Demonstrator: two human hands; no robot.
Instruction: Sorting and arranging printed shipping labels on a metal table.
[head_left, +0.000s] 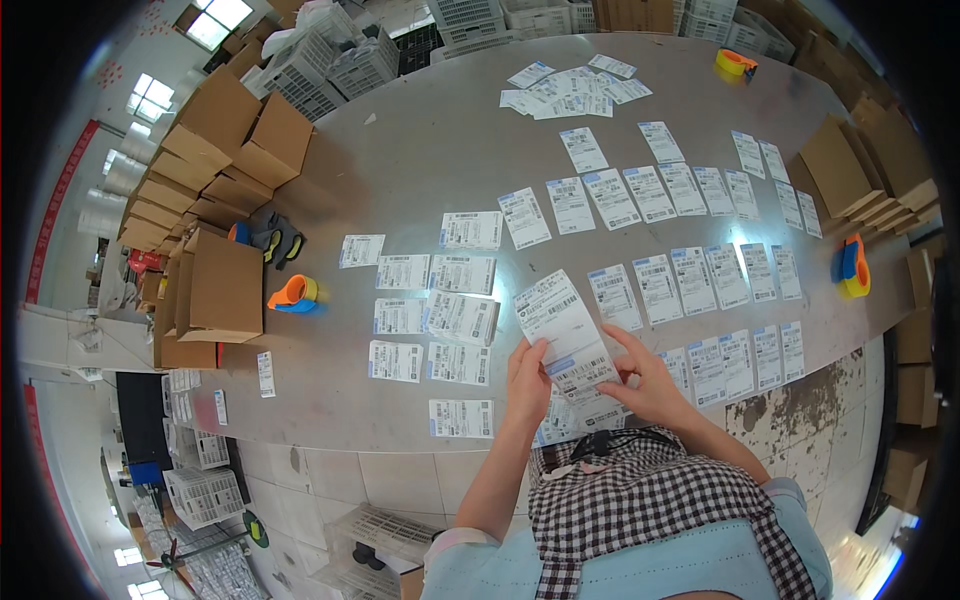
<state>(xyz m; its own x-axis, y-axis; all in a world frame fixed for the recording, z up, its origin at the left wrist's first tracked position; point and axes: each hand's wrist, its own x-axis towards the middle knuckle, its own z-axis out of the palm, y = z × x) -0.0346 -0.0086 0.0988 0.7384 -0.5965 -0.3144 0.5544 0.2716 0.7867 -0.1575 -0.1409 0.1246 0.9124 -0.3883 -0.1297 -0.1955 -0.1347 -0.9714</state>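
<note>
Between both hands I hold a long strip of printed shipping labels (564, 330) over the table's near edge. My left hand (527, 382) pinches its left side, thumb on top. At the strip's lower right, my right hand (645, 375) has its thumb on the paper and its forefinger raised at the edge. Beneath the strip lie more labels (553, 421), partly hidden. Rows of single labels (651, 193) spread to the right, each bearing print and barcodes. On my left are small piles of labels (463, 316), one visibly thicker than the others.
A heap of labels (574, 91) covers part of the metal table's (420, 165) far side. Tape dispensers stand at left (296, 292), right (851, 266) and far right (736, 64). Cardboard boxes (221, 285) line the left end; dark gloves (279, 238) lie beside them. More cartons (844, 165) stand right.
</note>
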